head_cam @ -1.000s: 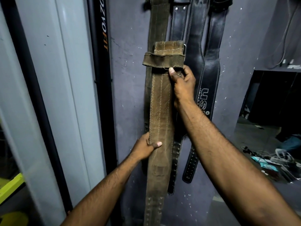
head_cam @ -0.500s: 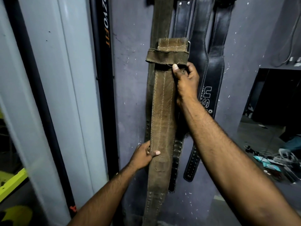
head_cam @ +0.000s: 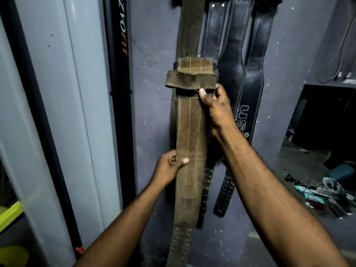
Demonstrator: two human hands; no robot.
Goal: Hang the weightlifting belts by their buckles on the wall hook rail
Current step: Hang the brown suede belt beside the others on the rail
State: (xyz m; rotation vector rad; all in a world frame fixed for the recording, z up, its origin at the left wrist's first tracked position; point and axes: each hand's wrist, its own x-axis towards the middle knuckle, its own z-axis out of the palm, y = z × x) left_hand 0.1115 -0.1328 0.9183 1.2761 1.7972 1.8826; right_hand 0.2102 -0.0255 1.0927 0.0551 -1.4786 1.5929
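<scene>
I hold a worn brown suede belt [head_cam: 190, 135] upright in front of the purple wall. My right hand [head_cam: 216, 106] pinches it just under its loop and buckle end at the top. My left hand [head_cam: 169, 168] grips the belt's left edge lower down, thumb across the front. Behind it another brown belt [head_cam: 189, 26] hangs from the top of the view. To the right hang two black leather belts [head_cam: 240, 60], one with white "USI" lettering. The hook rail itself is out of frame above.
A black upright bar with orange lettering [head_cam: 119, 93] stands left of the belts, beside a white door frame [head_cam: 77, 112]. At right is a dark recess [head_cam: 327, 116] with cables and small clutter [head_cam: 325, 193] on its ledge.
The held belt sits lower in view and my left hand has slid up along it, closer to my right hand. Both hands keep their grip.
</scene>
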